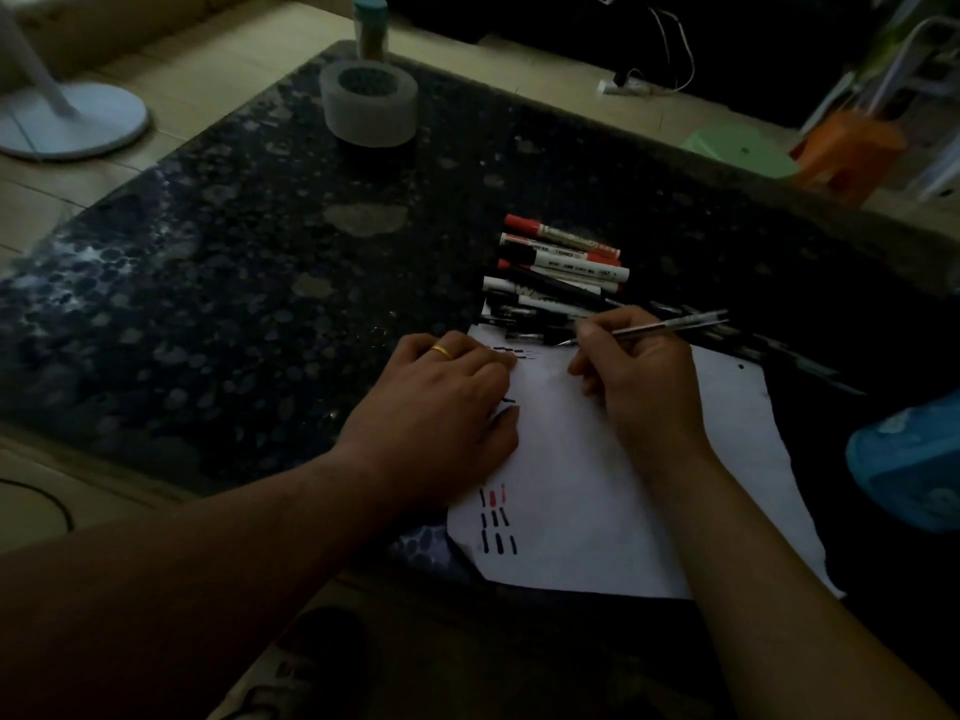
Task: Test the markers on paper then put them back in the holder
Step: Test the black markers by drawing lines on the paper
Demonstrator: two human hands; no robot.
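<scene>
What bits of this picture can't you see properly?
All from the head view:
- Some pen marks on the paper: covered by the left hand.
- Writing on the markers: too small and blurry.
- Whether the pen in the right hand touches the paper: too dark.
- Blue thing: cut off by the right edge.
- Inside the holder: too dark.

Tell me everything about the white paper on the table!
The paper is a white sheet with uneven, torn-looking edges, lying flat on the dark speckled table near its front edge. Rows of short black and red dashes mark its lower left, with more near the top. The left hand rests flat on its left side; the right hand rests on it too, holding a pen, tip near the top. A pile of markers lies at its far end.
</scene>
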